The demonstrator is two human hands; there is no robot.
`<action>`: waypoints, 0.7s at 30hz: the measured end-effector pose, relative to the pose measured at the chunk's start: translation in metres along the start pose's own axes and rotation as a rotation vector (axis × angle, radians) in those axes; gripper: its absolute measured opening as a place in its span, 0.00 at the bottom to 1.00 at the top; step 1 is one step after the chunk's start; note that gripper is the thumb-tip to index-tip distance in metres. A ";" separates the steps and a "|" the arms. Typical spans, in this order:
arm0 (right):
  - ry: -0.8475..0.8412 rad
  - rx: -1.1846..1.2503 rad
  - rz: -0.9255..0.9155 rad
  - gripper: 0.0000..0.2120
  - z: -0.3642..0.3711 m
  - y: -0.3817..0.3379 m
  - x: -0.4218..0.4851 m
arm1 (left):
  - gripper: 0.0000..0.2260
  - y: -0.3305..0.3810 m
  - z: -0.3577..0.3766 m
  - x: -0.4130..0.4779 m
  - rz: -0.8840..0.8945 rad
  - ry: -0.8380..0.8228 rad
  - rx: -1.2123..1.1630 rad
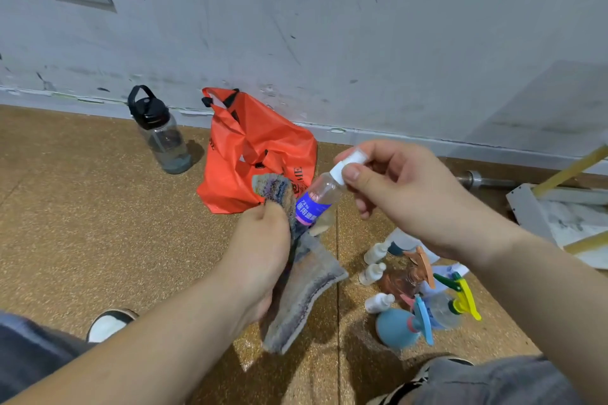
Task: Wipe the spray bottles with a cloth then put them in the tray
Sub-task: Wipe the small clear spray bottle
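- Spray bottle (320, 191) — small, clear plastic with a blue label, held in the air above the floor (82, 223) and tilted, its white cap (348, 163) uppermost.
- It looks light and fairly stiff. The smooth wall would likely be slippery if wet, so the cap and neck seem the surest places to hold while the body is wiped.
- How much liquid it holds is hard to tell; the upper part looks empty.
- Right hand (404, 194) pinches the cap between thumb and fingers.
- Left hand (260, 250) grips a soft, striped cloth (302, 289), pressing it against the bottle's lower body — the rest of the cloth hangs limp below.
- Other spray bottles lie heaped (418, 293) on the floor just beside the right forearm: a blue trigger sprayer (396, 327), a few small white bottles (373, 273), and others with yellow and orange heads. By the look of it they are yet to be wiped.
- Which thing is the tray I cannot tell; a white framed piece (539, 214) lies at the right edge.
- Orange bag (250, 148) slumps against the wall, its contents hidden.
- Dark-capped water bottle (161, 138) stands upright near it, with some liquid low inside.
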State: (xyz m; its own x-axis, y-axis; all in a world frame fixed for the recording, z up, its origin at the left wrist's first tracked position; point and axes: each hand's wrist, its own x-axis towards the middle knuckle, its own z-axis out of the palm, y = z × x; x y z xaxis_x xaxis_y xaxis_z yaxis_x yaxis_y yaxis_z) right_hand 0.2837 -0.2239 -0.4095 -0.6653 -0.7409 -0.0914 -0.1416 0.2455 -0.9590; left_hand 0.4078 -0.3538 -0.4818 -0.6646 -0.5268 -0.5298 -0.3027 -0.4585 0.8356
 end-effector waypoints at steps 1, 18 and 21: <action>-0.052 -0.079 0.009 0.07 0.004 -0.004 -0.001 | 0.17 0.002 0.001 -0.003 0.000 -0.012 -0.016; 0.335 -0.180 -0.025 0.10 0.040 0.016 -0.045 | 0.12 -0.020 -0.009 -0.009 0.026 0.038 0.184; 0.392 -0.334 -0.094 0.10 0.032 0.020 -0.065 | 0.12 -0.031 -0.018 -0.013 0.132 0.062 0.445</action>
State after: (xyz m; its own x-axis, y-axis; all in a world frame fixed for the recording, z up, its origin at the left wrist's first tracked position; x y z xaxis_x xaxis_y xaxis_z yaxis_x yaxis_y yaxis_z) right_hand 0.3474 -0.1905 -0.4316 -0.8536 -0.4958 0.1596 -0.3976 0.4224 -0.8146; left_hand 0.4384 -0.3458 -0.5035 -0.6796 -0.6078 -0.4108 -0.4908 -0.0396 0.8704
